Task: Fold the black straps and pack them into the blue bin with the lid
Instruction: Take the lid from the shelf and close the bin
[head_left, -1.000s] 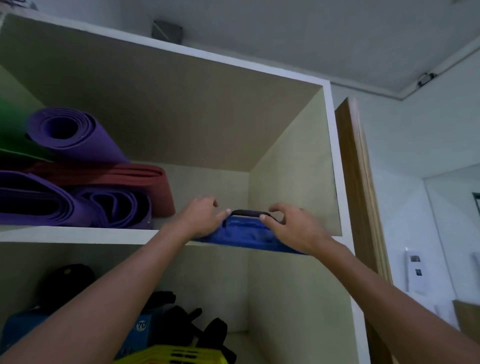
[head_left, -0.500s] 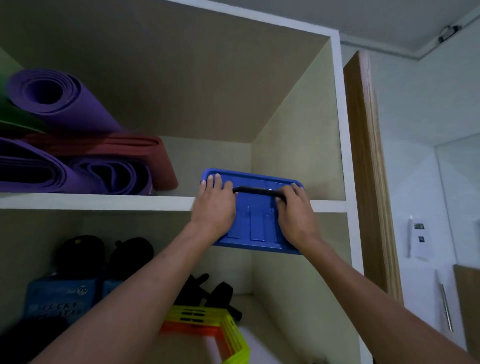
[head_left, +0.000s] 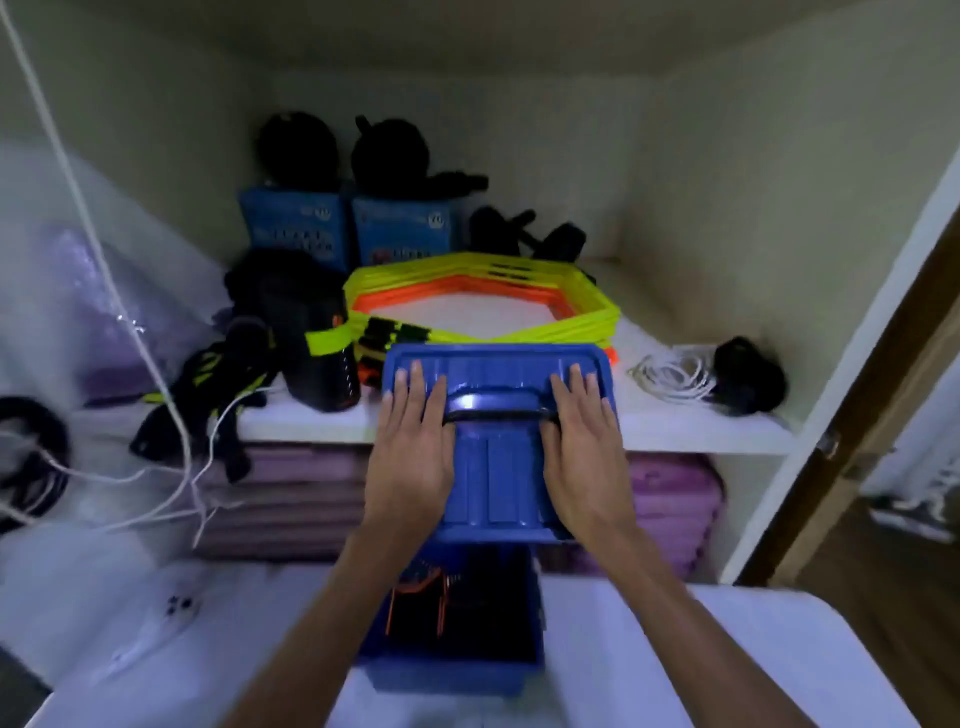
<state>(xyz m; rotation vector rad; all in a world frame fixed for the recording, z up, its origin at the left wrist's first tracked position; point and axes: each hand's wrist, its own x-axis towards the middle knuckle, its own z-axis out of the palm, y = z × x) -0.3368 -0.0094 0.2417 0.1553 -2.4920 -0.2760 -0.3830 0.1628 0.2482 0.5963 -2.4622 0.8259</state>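
Flat blue plastic lid (head_left: 498, 470) blocks the far part of the blue plastic bin (head_left: 452, 673), so the black straps (head_left: 470, 605) inside only partly show. Thumbs of the left hand (head_left: 410, 460) and right hand (head_left: 582, 460) are out of sight. Print on the 2 blue printed boxes (head_left: 293, 223) is just blur, and the black coiled loop (head_left: 54, 434) is cropped at the left edge.

Two hands, left hand (head_left: 410, 457) and right hand (head_left: 584, 457), one blue lid (head_left: 498, 478), one blue bin (head_left: 447, 675) below it, two blue boxes (head_left: 296, 223) at upper centre, one coil of white cord (head_left: 670, 376) at right.
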